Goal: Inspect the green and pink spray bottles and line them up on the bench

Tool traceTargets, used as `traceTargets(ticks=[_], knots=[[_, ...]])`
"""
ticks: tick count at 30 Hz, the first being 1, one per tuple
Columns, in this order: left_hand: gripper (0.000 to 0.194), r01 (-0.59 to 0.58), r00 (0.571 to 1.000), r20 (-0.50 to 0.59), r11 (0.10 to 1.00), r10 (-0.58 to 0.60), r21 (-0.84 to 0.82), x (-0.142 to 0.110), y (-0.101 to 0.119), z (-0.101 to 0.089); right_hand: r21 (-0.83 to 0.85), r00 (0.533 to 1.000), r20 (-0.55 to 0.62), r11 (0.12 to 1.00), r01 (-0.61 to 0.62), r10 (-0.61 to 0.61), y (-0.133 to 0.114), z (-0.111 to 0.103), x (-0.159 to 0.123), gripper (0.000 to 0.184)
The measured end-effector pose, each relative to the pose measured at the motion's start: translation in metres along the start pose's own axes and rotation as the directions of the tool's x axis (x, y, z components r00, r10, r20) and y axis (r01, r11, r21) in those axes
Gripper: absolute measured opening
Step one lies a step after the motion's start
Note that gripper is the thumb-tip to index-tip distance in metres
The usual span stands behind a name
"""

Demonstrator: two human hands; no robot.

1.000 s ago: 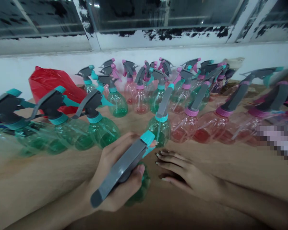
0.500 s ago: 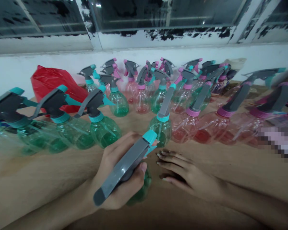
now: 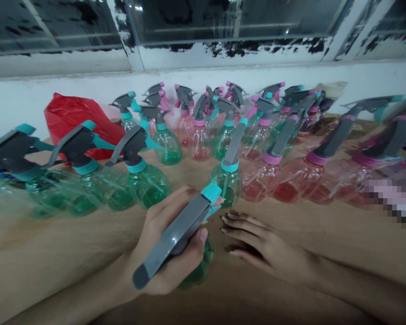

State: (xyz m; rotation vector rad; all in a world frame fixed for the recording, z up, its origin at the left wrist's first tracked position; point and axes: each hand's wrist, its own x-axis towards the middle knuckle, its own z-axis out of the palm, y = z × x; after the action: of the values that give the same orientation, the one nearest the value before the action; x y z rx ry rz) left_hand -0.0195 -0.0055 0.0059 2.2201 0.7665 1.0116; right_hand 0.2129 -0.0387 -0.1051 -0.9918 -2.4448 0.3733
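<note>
My left hand (image 3: 171,243) is wrapped round the neck of a green spray bottle (image 3: 201,268), just under its grey trigger head (image 3: 176,239) with a turquoise nozzle. The head slants up and to the right, and the hand hides much of the bottle. To the right, my right hand (image 3: 257,239) lies on the table with its fingers stretched toward the held bottle, apart from it and holding nothing. Straight ahead of both hands stands another green spray bottle (image 3: 227,185) with a turquoise collar.
Green spray bottles (image 3: 149,185) line the left side, pink ones (image 3: 260,180) the right. More bottles (image 3: 200,140) crowd the back near the white wall (image 3: 189,76). A red plastic bag (image 3: 77,122) sits behind the left row. The brown table (image 3: 88,253) lies beneath everything.
</note>
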Motion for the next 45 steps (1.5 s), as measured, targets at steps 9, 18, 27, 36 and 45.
traceTargets(ticks=[9,18,27,36,45], knots=[[0.029,0.018,1.0,0.011,0.999,-0.019,0.039,0.002,-0.003,0.0,0.003,1.0,-0.009,1.0,-0.005,0.005,0.002,0.001,-0.001,0.042],[0.033,-0.012,0.999,0.033,1.0,0.013,-0.008,0.005,0.002,-0.003,0.004,1.0,0.015,1.0,-0.007,0.007,0.002,0.001,-0.001,0.042],[0.02,0.034,0.996,0.077,0.997,-0.039,0.067,0.004,0.007,-0.008,0.015,1.0,-0.012,1.0,0.008,-0.007,0.003,0.002,-0.001,0.044],[0.026,0.054,0.998,0.012,0.996,-0.055,0.074,-0.001,0.002,-0.003,0.001,0.999,0.036,1.0,-0.001,0.001,0.004,0.001,-0.001,0.043],[0.025,0.048,0.999,-0.012,0.997,-0.047,0.061,-0.003,-0.002,-0.001,0.007,0.998,0.059,1.0,-0.005,0.005,0.005,0.002,-0.002,0.042]])
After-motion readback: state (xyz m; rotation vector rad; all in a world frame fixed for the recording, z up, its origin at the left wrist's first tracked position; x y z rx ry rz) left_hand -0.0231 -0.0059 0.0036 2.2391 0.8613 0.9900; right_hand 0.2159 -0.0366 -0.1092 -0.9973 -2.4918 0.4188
